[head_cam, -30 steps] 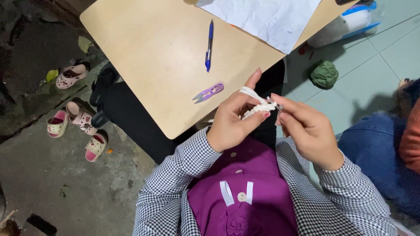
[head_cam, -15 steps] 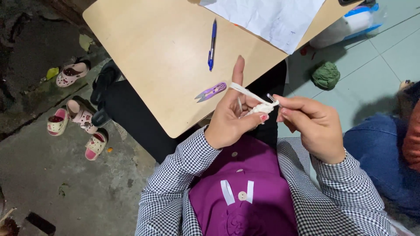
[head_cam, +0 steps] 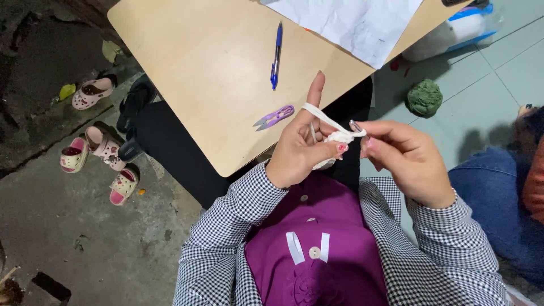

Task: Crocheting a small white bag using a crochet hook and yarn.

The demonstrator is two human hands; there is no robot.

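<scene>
Head view, looking down over my lap at a light wooden table [head_cam: 215,73]. My left hand [head_cam: 303,150] is raised at the table's near edge with the index finger pointing up and the thumb pressed in against a small bundle of white crochet work [head_cam: 340,137]; a strand of white cord [head_cam: 323,115] runs taut from the raised finger down to that bundle. My right hand [head_cam: 405,156] meets it from the other side, thumb and forefinger pinched together on a thin metal crochet hook [head_cam: 357,126], whose tip lies at the bundle (how far it enters the stitches I cannot tell). The work is therefore held between both hands, above my purple top and just off the table.

On the table, well apart from my hands, lie a blue pen [head_cam: 276,55], a pair of purple thread snips [head_cam: 274,117] (nearest my left hand) and a crumpled white sheet of paper [head_cam: 351,22] at the far edge. On the tiled floor to the right sits a green ball of yarn [head_cam: 424,97]. Several pink sandals [head_cam: 93,150] lie on the concrete to the left.
</scene>
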